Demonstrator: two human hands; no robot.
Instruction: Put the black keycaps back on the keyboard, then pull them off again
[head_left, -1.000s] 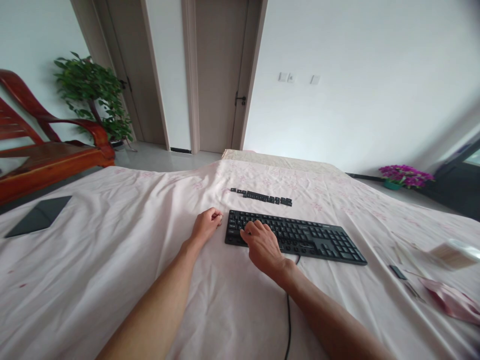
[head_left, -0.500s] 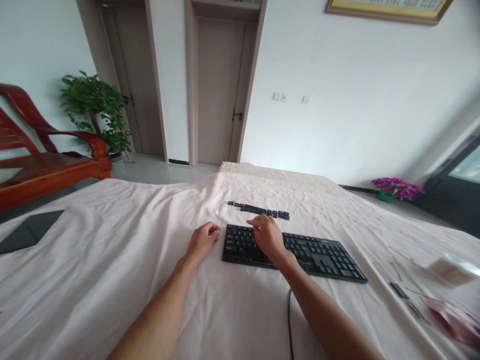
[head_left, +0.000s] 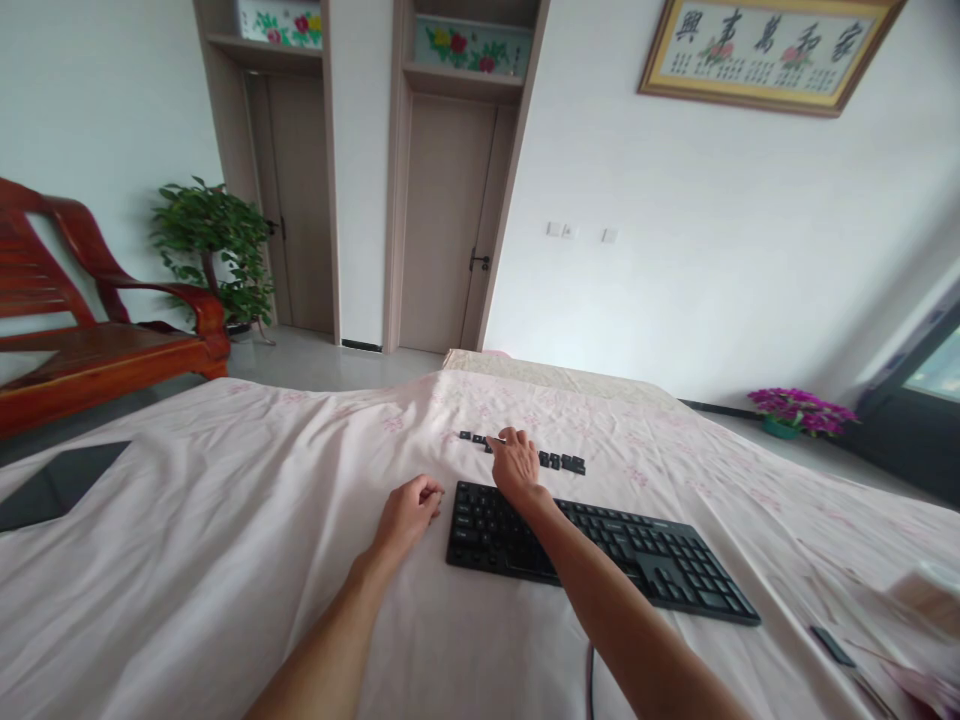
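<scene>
the right hand [head_left: 516, 466] stretches across the black keyboard [head_left: 645, 556], fingertips down on the row of loose keycaps [head_left: 564, 461], which lies at the keyboard's 12 o'clock with its long axis running 9 to 3. whether it pinches a cap i cannot tell. the left hand [head_left: 409, 508], loosely clenched, rests on the pink sheet [head_left: 225, 520] at the keyboard's 9 o'clock, farther from the row.

Loose black keycaps [head_left: 562, 462], row on sheet [head_left: 225, 520] just beyond keyboard [head_left: 660, 560].
</scene>
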